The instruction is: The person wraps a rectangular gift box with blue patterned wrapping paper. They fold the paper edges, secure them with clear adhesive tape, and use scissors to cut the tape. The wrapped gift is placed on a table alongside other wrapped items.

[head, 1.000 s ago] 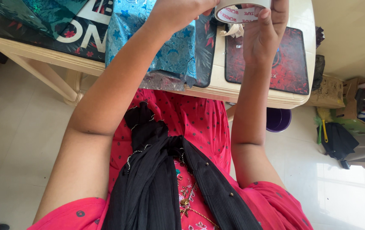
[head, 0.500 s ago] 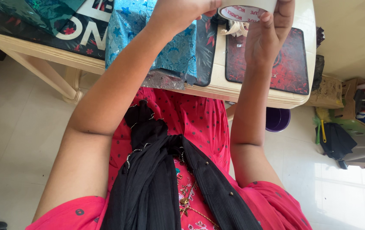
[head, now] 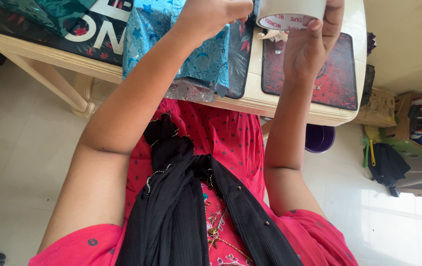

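We're holding a tape roll (head: 292,12) up at the top edge of the view, above the desk (head: 289,106). It's a wide white roll, outer face plain, red lettering showing on the inner core; the top is cut off by the frame. The right hand (head: 314,37) is wrapping it from below and the right, fingers closed around the roll, one fingertip pressing on the lower rim. The left hand (head: 216,12) is sitting just left of the roll, fingers bunched together and pinching at its left edge; we can't tell what, if anything, is between the fingertips.

Directly under the left forearm, a package in shiny blue wrapping paper (head: 206,54) with a star pattern is lying on the desk, its silvery underside overhanging the near edge. Under it is a dark mat with a leaf print (head: 243,54). Left of that, a dark sheet with big white letters (head: 92,29) and a teal leaf-print wrap (head: 48,10) are lying near the top left corner. Under the right hand, a red-and-black rectangular mat (head: 339,74) is lying flat, with a scrap of pale crumpled paper (head: 270,34) at its top left corner.

On the floor to the right: a purple bucket (head: 320,138) under the desk edge, a brown cardboard box (head: 381,106), and a black folded umbrella (head: 390,165).
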